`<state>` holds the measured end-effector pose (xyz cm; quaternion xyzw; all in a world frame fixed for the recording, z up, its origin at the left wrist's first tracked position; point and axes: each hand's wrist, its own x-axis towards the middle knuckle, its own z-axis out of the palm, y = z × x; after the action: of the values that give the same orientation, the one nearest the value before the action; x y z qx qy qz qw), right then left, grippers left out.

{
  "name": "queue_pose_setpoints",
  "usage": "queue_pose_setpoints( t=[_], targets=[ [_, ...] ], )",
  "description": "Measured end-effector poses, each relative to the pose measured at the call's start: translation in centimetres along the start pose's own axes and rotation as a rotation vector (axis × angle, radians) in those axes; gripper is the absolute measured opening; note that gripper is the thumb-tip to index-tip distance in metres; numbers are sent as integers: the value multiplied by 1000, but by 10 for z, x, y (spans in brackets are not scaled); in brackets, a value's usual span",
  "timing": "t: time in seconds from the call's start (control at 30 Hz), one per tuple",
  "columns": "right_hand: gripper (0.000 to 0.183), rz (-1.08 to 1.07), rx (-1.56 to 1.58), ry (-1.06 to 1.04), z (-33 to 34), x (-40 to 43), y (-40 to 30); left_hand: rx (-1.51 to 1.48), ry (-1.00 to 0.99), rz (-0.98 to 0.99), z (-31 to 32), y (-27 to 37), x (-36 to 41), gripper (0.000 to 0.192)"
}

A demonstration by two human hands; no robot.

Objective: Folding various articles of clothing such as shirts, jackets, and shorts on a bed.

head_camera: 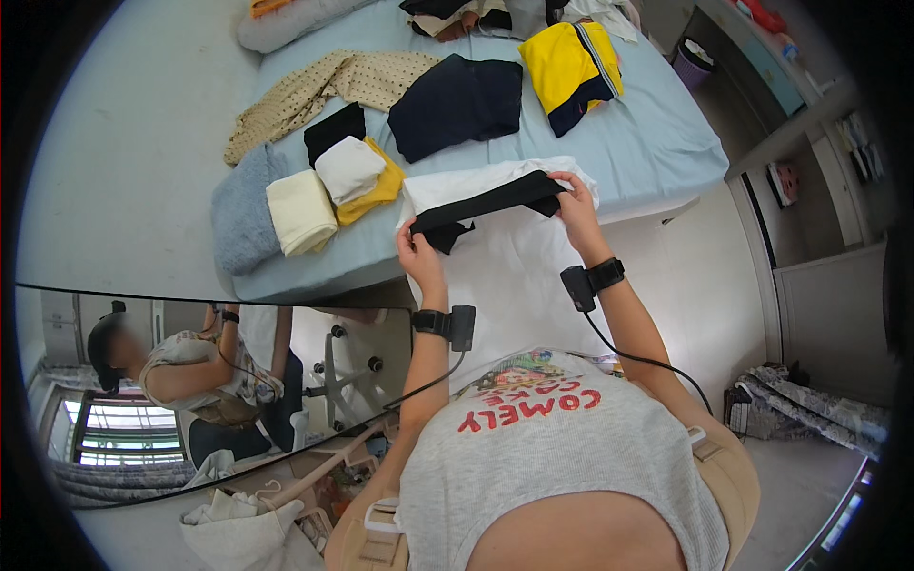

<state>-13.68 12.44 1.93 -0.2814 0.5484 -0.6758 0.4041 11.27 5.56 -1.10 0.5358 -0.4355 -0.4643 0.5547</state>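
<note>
A white garment with a black band (pixel 489 202) is stretched between both hands at the near edge of the bed. My left hand (pixel 421 253) pinches one end of the black band, and my right hand (pixel 577 203) pinches the other. White cloth (pixel 500 285) hangs from the bed edge towards my lap. Just left of the garment lie a folded yellow cloth (pixel 389 182), a folded white cloth (pixel 350 170), a folded cream cloth (pixel 301 213) and a black folded cloth (pixel 335 134). Beyond it lies a dark navy folded garment (pixel 457 107).
The bed (pixel 657 135) also bears a yellow and navy garment (pixel 575 68), a dotted beige garment (pixel 314 93) and a fluffy blue-grey cloth (pixel 246 207). A mirror (pixel 235 385) stands at the left. A purple bin (pixel 691 64) is beyond the bed's right side.
</note>
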Motion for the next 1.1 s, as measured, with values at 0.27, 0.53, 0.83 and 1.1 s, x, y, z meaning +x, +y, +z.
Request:
queue_pose_setpoints(
  t=[0.27,0.53,0.83,1.1],
  targets=[
    [31,350,-48,-11,-31,-37,43,-456,-126,-360,-13,-39,-44,24],
    [22,481,-172,-179,-46,-36,46,-427,-335,-566,-32,-33,-25,24],
    [32,600,1,43,-42,-64,43,-41,-298,-409,-31,-46,-30,33],
    [60,292,-804,-99,-66,-32,52,996,-471,-65,-44,-16,9,45]
  ],
)
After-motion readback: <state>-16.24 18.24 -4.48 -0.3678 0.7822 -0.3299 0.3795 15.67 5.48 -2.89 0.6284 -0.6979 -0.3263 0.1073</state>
